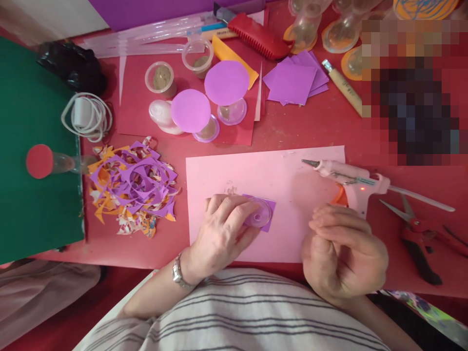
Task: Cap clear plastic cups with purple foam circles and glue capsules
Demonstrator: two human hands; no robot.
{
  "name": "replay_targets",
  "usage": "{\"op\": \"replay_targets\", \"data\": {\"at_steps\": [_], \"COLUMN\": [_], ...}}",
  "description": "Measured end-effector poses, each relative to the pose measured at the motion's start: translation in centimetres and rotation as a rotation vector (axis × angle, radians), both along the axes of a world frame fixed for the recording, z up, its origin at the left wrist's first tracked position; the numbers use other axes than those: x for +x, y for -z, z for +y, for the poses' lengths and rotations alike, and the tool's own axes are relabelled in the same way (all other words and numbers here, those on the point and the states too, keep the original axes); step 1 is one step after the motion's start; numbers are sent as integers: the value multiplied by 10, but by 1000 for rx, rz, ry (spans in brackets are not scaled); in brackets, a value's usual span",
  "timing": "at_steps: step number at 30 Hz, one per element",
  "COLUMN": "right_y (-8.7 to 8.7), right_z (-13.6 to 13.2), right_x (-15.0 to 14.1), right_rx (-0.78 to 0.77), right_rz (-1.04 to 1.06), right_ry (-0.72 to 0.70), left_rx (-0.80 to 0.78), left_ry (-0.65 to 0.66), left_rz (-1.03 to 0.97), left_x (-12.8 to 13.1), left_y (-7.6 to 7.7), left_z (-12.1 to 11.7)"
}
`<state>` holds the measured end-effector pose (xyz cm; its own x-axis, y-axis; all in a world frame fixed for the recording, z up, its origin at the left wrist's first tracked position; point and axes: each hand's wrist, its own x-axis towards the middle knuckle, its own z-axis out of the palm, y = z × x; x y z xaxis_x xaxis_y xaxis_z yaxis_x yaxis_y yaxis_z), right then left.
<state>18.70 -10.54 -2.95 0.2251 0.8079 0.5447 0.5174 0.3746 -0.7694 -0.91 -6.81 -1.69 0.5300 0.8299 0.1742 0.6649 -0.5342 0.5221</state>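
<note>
My left hand (223, 226) is closed on the rim of a clear round plastic piece (260, 214) with a small ring at its middle. The piece rests on a purple foam square (269, 224), which lies on a pink sheet (212, 170). Off to the right, my right hand (343, 253) is raised with thumb and fingers curled together; whether anything is between them is hidden. Just beyond it lies a pink glue gun (351, 173), its nozzle pointing left and a small orange light glowing on its body.
Purple and orange scraps (135, 187) are heaped at left. Behind are small plastic cups (161, 80), purple discs (190, 111), stacked purple squares (292, 80) and a red-handled brush (259, 36). Red-and-black pliers (415, 224) lie far right. A red-capped hourglass-shaped bottle piece (40, 161) is far left.
</note>
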Motion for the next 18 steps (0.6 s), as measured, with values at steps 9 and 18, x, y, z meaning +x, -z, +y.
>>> {"op": "replay_targets", "data": {"at_steps": [9,18], "right_y": [1,2], "right_z": [1,1], "right_x": [-1,1], "right_rx": [-5,-2], "right_rz": [18,15], "right_ry": [-26,-43], "left_rx": [-17,-11], "left_ry": [-2,-10], "left_rz": [-16,-2], "left_x": [-1,-1], "left_y": [1,2], "left_z": [0,1]}}
